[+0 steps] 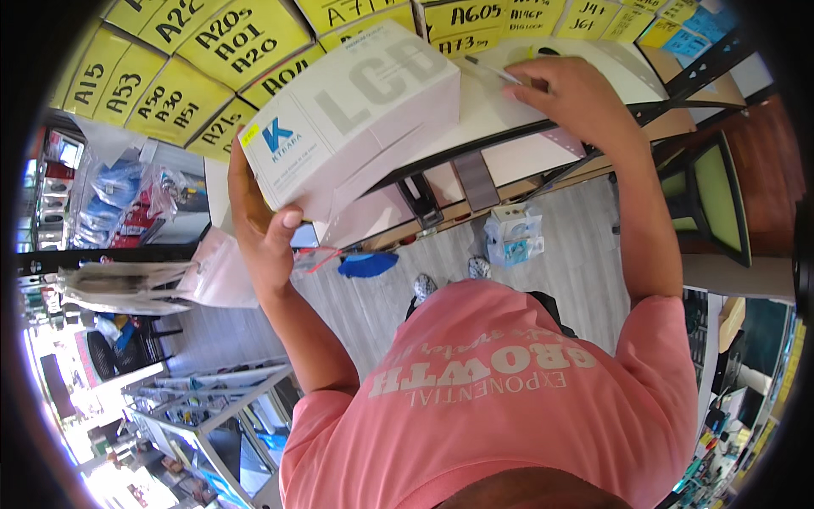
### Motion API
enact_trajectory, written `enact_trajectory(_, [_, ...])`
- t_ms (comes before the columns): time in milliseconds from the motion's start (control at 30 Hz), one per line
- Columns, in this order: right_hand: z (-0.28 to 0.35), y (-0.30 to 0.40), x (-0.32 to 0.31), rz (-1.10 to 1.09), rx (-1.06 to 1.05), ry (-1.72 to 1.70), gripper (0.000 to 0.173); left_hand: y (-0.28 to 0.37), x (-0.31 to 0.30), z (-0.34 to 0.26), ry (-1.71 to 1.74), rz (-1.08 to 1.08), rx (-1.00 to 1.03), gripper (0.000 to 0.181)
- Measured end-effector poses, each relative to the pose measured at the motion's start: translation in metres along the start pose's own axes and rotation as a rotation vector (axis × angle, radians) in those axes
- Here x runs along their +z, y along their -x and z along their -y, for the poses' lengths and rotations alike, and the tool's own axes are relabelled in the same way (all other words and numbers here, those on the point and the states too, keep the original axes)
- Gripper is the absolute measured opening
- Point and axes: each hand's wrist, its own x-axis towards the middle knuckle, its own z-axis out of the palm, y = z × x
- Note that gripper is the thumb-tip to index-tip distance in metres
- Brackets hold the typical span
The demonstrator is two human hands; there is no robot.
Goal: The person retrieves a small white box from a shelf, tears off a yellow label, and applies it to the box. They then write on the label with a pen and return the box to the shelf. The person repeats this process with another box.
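Note:
A long white cardboard box [356,102] with large grey "LCD" lettering and a blue logo lies tilted over the white shelf [489,114]. My left hand [264,223] grips its left end, the thumb on the near lower corner and the fingers around the end face. A small yellow sticker [249,134] marks that end. To the right of the box, my right hand [566,95] pinches a slim pen [489,69] between thumb and forefinger, just above the shelf. Behind the hand, a small black object [548,51] is partly hidden.
Yellow-labelled boxes [181,102] with handwritten codes line the back of the shelf. A black perforated metal post [693,79] stands at the right, near a green chair [718,197]. Plastic-wrapped boxes [514,234] sit on the floor below. Clear plastic bags [127,286] hang at the left.

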Motion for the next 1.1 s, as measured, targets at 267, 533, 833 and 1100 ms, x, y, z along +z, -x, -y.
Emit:
enact_trajectory(267, [0.008,-0.01,0.01,-0.331,-0.395,0.264,0.019,0.011,-0.001,0.007,-0.191,-0.2,0.261,0.118])
enact_trajectory(533, [0.038,0.067,0.038,-0.025,-0.129,-0.652,0.024,0.122,0.028,0.027,-0.352,-0.256,0.422,0.04])
enact_trajectory(833, [0.027,0.121,0.275,0.384,0.317,-0.872,0.056,0.17,0.061,0.094,-0.126,-0.067,-0.484,0.023])
enact_trajectory(1100, [0.046,0.1,0.288,0.466,0.663,-1.182,0.034,0.187,0.071,0.108,-0.012,-0.029,-0.612,0.027])
